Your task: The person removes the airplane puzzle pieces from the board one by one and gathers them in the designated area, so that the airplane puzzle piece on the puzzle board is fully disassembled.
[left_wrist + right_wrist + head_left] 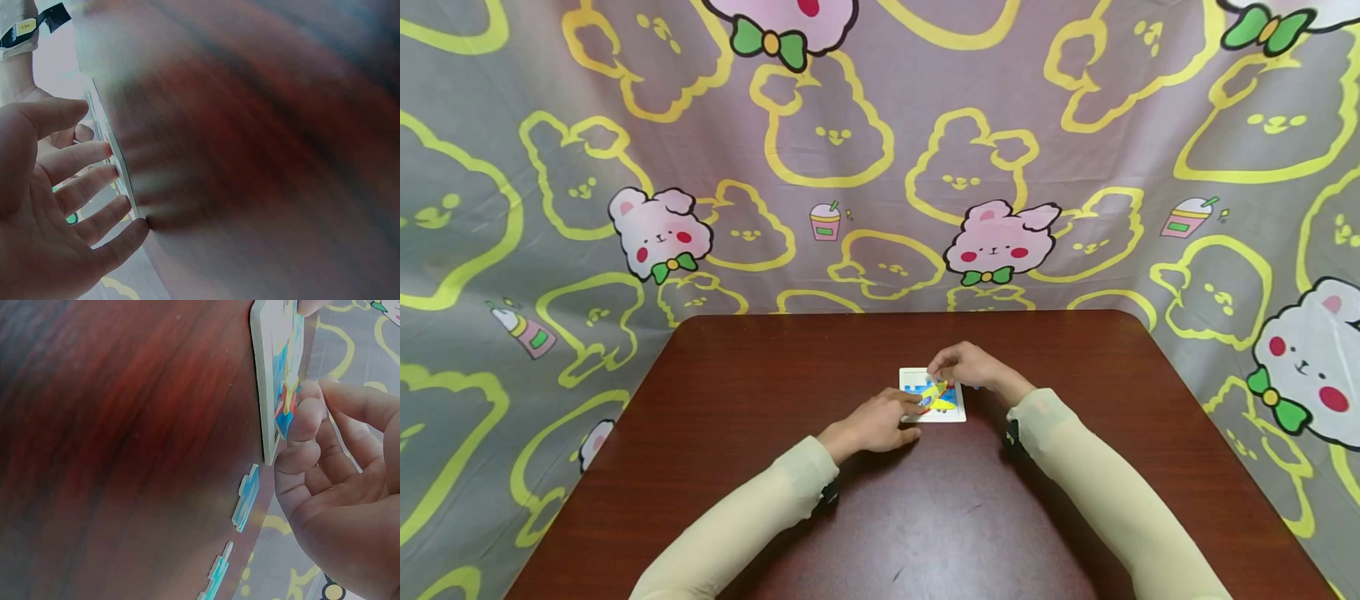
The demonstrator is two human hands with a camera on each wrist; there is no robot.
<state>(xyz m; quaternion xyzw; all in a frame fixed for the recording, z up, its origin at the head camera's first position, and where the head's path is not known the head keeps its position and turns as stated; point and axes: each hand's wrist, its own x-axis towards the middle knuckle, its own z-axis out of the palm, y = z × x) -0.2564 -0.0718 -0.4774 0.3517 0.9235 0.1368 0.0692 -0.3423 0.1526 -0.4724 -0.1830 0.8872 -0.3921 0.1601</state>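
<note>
A small jigsaw puzzle in a white-rimmed tray lies on the table, showing blue, yellow and red artwork. From the left, my left hand rests its fingertips on the tray, fingers spread and fairly straight; the left wrist view shows those fingers along the tray's edge. Over the tray's far right part, my right hand has thumb and forefinger together. In the right wrist view this hand pinches a thin puzzle piece, seen edge-on and mostly hidden by the fingers. Its picture cannot be made out.
Two loose blue puzzle pieces lie on the table beside the tray, near my right hand. The brown table extends around the tray, and a patterned curtain hangs behind its far edge and at both sides.
</note>
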